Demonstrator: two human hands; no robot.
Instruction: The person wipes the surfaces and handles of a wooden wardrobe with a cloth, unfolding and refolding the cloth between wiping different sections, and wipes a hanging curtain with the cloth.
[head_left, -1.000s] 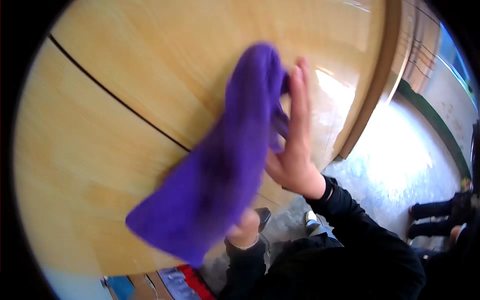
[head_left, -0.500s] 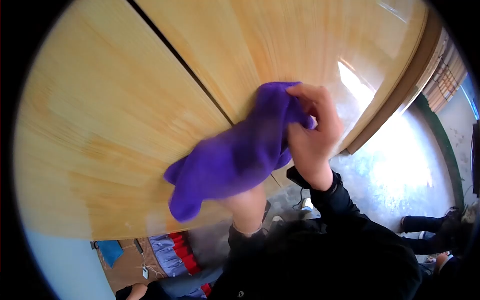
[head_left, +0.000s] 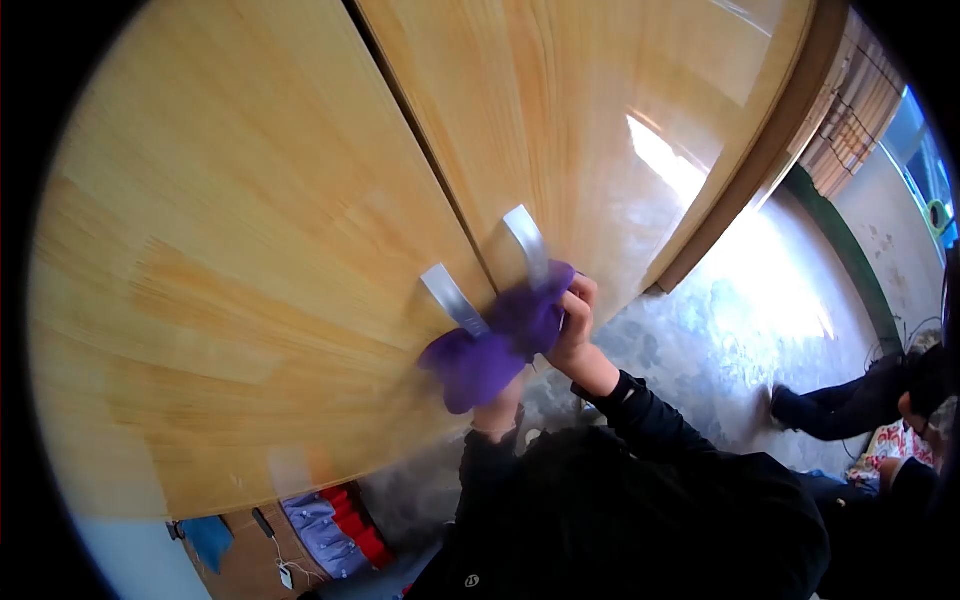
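Two hands are at the purple cloth: the right hand (head_left: 573,318) has bent fingers gripping its upper end, and the left hand (head_left: 499,402) is under its lower part, its fingers hidden. The bunched cloth (head_left: 480,366) covers the low ends of two shiny handles (head_left: 525,240) on the wooden doors (head_left: 250,250). It looks light, soft and floppy, hard to break; a thick fold should be best to hold.

Cloth (head_left: 480,362) over the lower ends of handles (head_left: 451,298) flanking the gap (head_left: 432,160)
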